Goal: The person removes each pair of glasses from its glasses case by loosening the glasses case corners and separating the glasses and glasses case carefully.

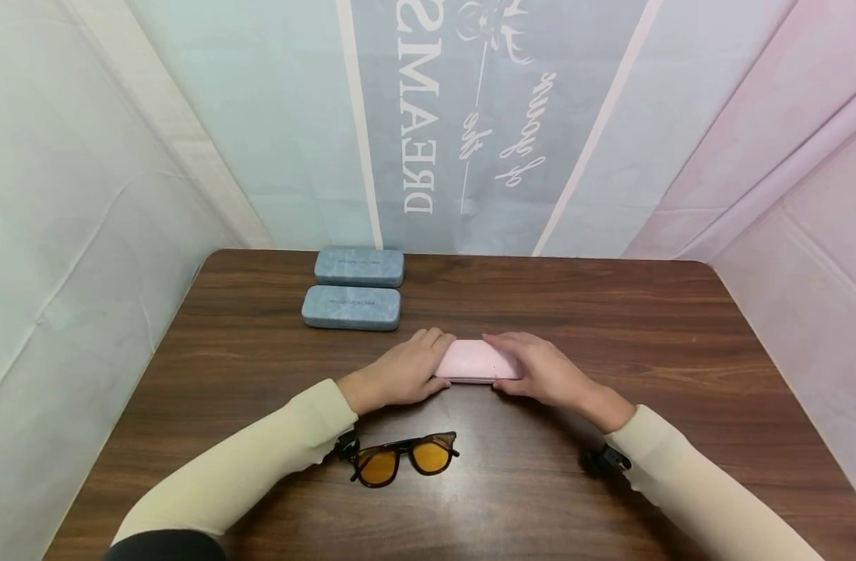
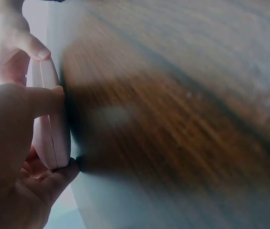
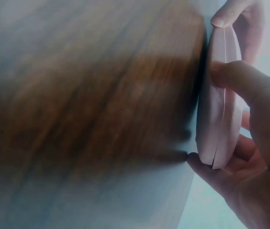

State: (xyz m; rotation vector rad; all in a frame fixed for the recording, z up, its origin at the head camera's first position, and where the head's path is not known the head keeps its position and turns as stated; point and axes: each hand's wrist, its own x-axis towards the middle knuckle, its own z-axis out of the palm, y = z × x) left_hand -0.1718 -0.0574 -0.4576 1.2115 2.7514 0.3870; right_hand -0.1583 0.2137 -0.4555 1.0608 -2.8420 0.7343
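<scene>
A pink glasses case (image 1: 473, 360) lies near the middle of the table, its lid down. My left hand (image 1: 411, 369) grips its left end and my right hand (image 1: 543, 368) grips its right end. In the left wrist view the left thumb presses on the long side of the case (image 2: 54, 138), across the seam. The right wrist view has the right thumb on the same long side of the case (image 3: 216, 119), fingers curled round the far end. Sunglasses (image 1: 404, 458) with orange lenses and dark frames lie nearer me, just beyond the left cuff.
Two blue-grey glasses cases (image 1: 359, 267) lie one behind the other at the back left; the nearer blue-grey case (image 1: 352, 308) has faint lettering. The brown wooden table (image 1: 645, 327) meets a printed cloth backdrop (image 1: 498, 140) at its far edge. Pale cloth hangs along both sides.
</scene>
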